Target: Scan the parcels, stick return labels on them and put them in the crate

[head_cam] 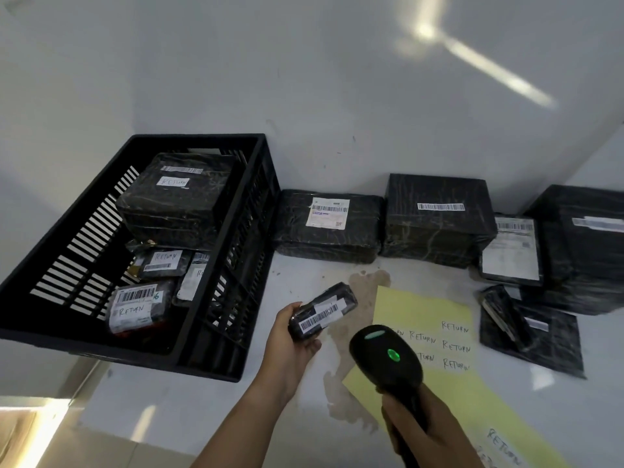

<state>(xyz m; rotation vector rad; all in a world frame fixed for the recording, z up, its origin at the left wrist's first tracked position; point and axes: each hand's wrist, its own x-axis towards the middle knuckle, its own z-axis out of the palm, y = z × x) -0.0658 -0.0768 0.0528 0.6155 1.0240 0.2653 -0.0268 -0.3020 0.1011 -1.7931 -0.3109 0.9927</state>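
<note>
Small black-wrapped parcel (322,310) is up off the table, barcode strip facing up, gripped at its near end by the left hand (292,336), fingers curled under it and thumb along the left edge. It sits just right of the crate, above a brown stain (368,282) on the white table (297,265).

Near and right of it, the black scanner (385,354) points at that barcode with a green light glowing on its head. The right hand (427,430) is wrapped tight round the handle.

Under the scanner lies a yellow sheet (422,309) with "RETURN" handwritten across it several times.

Over on the left, the black slotted crate (246,231) holds a big wrapped parcel (179,201) at the far end and three smaller parcels (138,309) at the near end; the big one and two of the small ones show a "RETURN" label, and the third's label is cut off by the crate wall.

Along the far wall stands a row of black-wrapped parcels (327,228) with barcode labels, running off to the right. A flat black parcel (540,336) lies on the table just right of the yellow sheet.
</note>
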